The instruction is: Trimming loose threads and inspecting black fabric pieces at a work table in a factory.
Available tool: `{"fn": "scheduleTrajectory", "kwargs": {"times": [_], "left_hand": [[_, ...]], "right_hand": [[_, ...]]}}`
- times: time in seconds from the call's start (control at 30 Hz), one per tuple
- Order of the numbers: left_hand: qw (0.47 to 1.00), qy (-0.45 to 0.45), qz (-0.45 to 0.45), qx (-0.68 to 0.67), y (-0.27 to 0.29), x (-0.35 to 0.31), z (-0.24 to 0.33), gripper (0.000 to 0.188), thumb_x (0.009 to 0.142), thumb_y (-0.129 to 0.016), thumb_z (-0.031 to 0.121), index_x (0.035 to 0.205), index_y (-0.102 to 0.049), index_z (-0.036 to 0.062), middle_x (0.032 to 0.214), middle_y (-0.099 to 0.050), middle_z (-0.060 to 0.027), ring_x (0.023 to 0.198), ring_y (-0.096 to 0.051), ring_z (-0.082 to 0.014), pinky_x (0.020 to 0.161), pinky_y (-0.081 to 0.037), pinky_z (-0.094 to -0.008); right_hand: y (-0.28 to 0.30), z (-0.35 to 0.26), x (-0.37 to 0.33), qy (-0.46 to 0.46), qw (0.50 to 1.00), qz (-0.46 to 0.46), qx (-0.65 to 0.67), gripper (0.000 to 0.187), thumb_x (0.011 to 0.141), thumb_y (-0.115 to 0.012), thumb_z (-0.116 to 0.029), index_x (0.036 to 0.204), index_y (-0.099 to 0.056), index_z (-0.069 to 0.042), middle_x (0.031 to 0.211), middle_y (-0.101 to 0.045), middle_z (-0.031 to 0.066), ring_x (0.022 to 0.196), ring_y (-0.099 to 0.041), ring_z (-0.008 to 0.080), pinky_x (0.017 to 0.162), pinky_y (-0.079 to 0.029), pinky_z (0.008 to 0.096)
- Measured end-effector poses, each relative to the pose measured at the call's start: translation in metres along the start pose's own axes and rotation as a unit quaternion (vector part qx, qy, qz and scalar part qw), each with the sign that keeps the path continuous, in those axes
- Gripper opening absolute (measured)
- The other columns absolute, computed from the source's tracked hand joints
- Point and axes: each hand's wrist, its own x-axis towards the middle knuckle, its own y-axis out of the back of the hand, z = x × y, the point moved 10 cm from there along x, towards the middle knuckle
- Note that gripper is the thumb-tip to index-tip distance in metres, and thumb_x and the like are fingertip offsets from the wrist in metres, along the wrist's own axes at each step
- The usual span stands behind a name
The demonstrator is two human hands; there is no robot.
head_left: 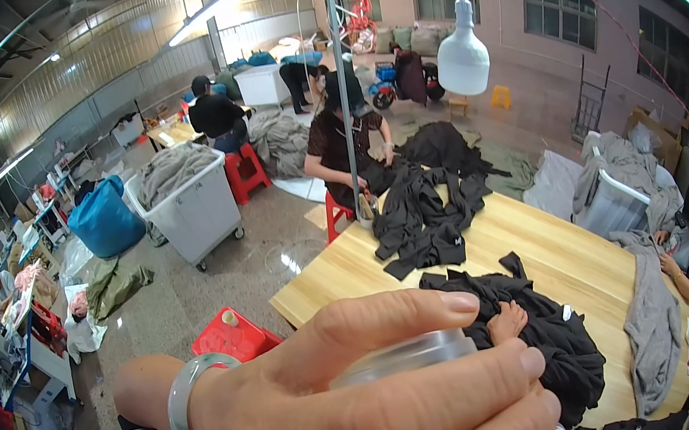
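and left of centre, there's a white wheeled cart point(200, 225) heaped with grey cloth point(174, 173), a blue sack point(107, 218) slumped just beside it; over at upper right, a white lamp point(463, 60) hangs, yellow stool point(500, 97) and hand truck point(592, 100) standing beyond!

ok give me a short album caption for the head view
Left hand holding a clear object near the camera, black garments on a table beyond.

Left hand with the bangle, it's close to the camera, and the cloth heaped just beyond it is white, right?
No: the heaped cloth just beyond the left hand is black, not white, as the head view shows.
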Motion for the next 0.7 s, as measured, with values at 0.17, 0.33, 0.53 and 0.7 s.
{"fn": "scheduleTrajectory", "kwargs": {"times": [0.17, 0.33, 0.53, 0.7], "left_hand": [[0.999, -0.035, -0.008, 0.006, -0.003, 0.004, 0.016, 0.024, 0.069, -0.075, -0.003, 0.088, -0.061, 0.0034, 0.089, -0.067, -0.0094, 0.082, -0.066, -0.0212, 0.072, -0.055, -0.0342], [0.999, -0.036, -0.028, 0.001, -0.018, 0.011, 0.01, 0.028, 0.069, -0.077, 0.001, 0.09, -0.059, 0.005, 0.09, -0.066, -0.0101, 0.081, -0.066, -0.0225, 0.071, -0.055, -0.0352], [0.998, -0.023, -0.057, -0.014, -0.024, 0.01, -0.002, 0.032, 0.07, -0.078, 0.005, 0.092, -0.056, 0.0068, 0.091, -0.065, -0.011, 0.081, -0.065, -0.0241, 0.071, -0.055, -0.0364], [0.998, -0.004, -0.064, -0.02, -0.024, 0.003, -0.02, 0.035, 0.07, -0.079, 0.008, 0.094, -0.054, 0.0084, 0.092, -0.064, -0.0117, 0.08, -0.064, -0.0254, 0.071, -0.055, -0.0375]], "right_hand": [[0.003, -0.008, -0.002, -0.01, 1.0, -0.022, 0.014, 0.034, 0.08, -0.056, -0.009, 0.112, -0.064, -0.007, 0.134, -0.049, 0.0181, 0.128, -0.04, 0.0303, 0.113, -0.017, 0.0443], [0.005, -0.013, 0.002, -0.009, 1.0, -0.011, 0.028, 0.033, 0.08, -0.056, -0.008, 0.112, -0.064, -0.006, 0.134, -0.049, 0.018, 0.128, -0.04, 0.0308, 0.113, -0.018, 0.0443], [0.007, -0.012, 0.002, -0.002, 1.0, -0.011, 0.022, 0.032, 0.08, -0.056, -0.007, 0.111, -0.063, -0.005, 0.134, -0.048, 0.0184, 0.129, -0.039, 0.0315, 0.113, -0.019, 0.0452], [0.008, -0.007, -0.003, -0.001, 1.0, -0.02, 0.016, 0.032, 0.081, -0.055, -0.007, 0.113, -0.062, -0.005, 0.135, -0.048, 0.0191, 0.129, -0.038, 0.0324, 0.113, -0.018, 0.0457]]}}
